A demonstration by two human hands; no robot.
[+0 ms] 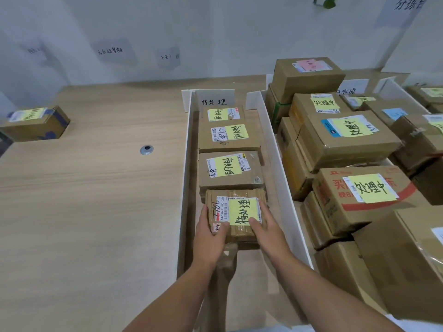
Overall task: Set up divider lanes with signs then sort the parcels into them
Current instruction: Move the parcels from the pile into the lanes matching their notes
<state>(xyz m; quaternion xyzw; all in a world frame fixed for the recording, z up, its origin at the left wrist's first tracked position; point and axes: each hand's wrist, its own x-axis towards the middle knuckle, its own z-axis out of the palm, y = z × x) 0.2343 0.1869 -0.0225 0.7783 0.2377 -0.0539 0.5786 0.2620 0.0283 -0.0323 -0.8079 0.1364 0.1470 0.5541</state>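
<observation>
Head view: both hands on the nearest parcel (236, 215) in the leftmost lane, left hand (211, 236) wrapped over its near-left corner, right hand (266, 231) flat on its near-right side, fingers (254, 221) of both closed on the box from either side. Sits as fourth in a row behind three other parcels, all with yellow notes, under the lane sign (215, 99) at the far end. Best done by sliding it forward until it meets the third parcel (230, 170), keeping it square between the left divider (185, 164) and the right divider (275, 149). Worth keeping the yellow note (243, 212) face up and uncovered, and easing pressure evenly so neither divider gets nudged. One lone parcel (36, 123) remains at the bench's far-left edge, likely next.
</observation>
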